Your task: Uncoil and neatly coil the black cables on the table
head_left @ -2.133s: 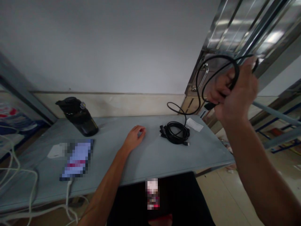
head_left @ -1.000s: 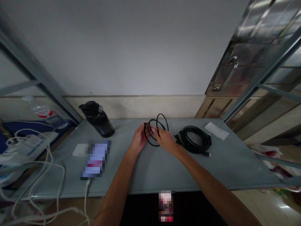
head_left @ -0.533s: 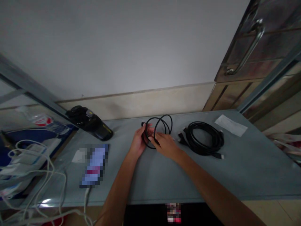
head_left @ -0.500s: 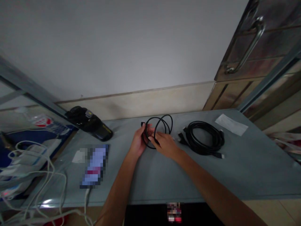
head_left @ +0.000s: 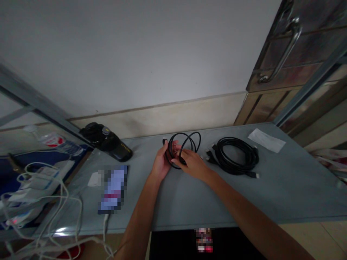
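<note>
A thin black cable [head_left: 187,142], wound into a few loops, stands on the grey table [head_left: 189,202] between my two hands. My left hand [head_left: 162,162] grips the loops from the left, fingers curled round them near the plug end. My right hand [head_left: 192,163] closes on the same loops from the right. A second, thicker black cable coil [head_left: 235,156] lies flat on the table just right of my right hand, untouched.
A black bottle [head_left: 108,141] lies on its side at the back left. A phone [head_left: 114,187] with a white lead sits near the front left beside a white card. A white paper slip [head_left: 267,140] lies at the back right. White cords hang at the left; a metal door stands at the right.
My right hand brought the looped cable down from the air at the right to the table, where my left hand took hold too. Over the last half second the hands barely moved.
</note>
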Demonstrator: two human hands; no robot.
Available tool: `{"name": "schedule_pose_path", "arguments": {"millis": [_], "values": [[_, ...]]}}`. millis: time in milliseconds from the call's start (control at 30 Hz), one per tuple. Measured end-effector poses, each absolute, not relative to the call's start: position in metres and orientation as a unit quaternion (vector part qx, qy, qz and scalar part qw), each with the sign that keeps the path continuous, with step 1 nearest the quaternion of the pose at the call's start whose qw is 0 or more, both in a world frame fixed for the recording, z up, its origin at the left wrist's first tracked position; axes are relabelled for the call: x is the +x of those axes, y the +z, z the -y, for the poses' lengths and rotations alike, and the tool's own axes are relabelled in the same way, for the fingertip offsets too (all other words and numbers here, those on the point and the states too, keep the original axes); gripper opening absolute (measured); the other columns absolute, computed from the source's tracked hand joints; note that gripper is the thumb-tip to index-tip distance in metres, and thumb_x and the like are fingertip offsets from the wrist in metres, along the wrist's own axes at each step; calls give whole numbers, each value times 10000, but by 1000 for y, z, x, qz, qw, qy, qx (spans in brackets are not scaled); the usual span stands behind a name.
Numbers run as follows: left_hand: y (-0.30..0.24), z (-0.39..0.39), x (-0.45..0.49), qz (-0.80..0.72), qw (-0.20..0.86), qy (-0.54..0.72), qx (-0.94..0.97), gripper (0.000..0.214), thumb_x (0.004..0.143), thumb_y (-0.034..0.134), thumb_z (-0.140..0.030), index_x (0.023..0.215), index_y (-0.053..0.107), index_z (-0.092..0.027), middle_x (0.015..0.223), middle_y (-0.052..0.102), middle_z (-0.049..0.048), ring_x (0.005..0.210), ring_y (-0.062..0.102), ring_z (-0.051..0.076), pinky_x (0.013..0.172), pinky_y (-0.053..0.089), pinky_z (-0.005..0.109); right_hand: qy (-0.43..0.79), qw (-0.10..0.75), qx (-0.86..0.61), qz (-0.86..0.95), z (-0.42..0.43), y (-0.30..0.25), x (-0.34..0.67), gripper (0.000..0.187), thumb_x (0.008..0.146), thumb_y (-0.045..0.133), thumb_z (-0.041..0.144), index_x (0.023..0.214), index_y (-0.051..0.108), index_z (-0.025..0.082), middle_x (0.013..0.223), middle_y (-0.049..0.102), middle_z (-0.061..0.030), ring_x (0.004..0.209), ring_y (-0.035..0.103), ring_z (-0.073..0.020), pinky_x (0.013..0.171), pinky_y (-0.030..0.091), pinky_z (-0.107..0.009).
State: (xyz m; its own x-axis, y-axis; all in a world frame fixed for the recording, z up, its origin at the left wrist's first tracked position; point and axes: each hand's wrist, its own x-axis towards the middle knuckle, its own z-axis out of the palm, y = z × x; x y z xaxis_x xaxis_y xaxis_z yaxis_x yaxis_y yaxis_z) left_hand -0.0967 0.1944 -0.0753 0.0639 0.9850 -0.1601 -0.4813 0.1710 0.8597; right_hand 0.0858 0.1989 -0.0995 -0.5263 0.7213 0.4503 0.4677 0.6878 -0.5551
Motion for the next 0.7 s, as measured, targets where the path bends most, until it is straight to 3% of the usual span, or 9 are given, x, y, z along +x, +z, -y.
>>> {"name": "schedule_pose_path", "arguments": {"millis": [267, 400, 567, 700], "values": [[-75, -195, -97, -378, 662, 568, 312, 515, 1023, 777, -643, 1216, 827, -168, 1118, 871, 130, 1108, 844, 338, 939, 700, 447, 190, 359, -339, 848, -200, -104, 86, 365, 1139, 679, 561, 1264, 736, 223, 1211, 794, -135, 1136, 774, -302, 1073, 618, -459], [-79, -201, -102, -369, 642, 598, 308, 491, 1047, 753, -635, 1223, 816, -181, 1131, 872, 120, 1157, 832, 321, 970, 683, 427, 220, 391, -351, 822, -201, -103, 89, 385, 1188, 555, 578, 1149, 730, 238, 1119, 804, -108, 1060, 773, -274, 1025, 612, -430], [-83, -205, -111, -362, 615, 637, 292, 455, 1092, 708, -605, 1236, 820, -188, 1114, 872, 100, 1095, 831, 261, 967, 668, 374, 266, 477, -372, 751, -202, -97, 94, 521, 1200, 397, 654, 1036, 680, 248, 919, 777, -70, 867, 758, -249, 883, 605, -389], [-83, -206, -113, -364, 616, 643, 273, 438, 1122, 670, -587, 1218, 827, -191, 1069, 870, 91, 993, 830, 226, 887, 668, 331, 272, 560, -413, 665, -195, -86, 101, 544, 1121, 519, 748, 945, 653, 251, 742, 671, -18, 675, 653, -213, 695, 541, -347]]}}
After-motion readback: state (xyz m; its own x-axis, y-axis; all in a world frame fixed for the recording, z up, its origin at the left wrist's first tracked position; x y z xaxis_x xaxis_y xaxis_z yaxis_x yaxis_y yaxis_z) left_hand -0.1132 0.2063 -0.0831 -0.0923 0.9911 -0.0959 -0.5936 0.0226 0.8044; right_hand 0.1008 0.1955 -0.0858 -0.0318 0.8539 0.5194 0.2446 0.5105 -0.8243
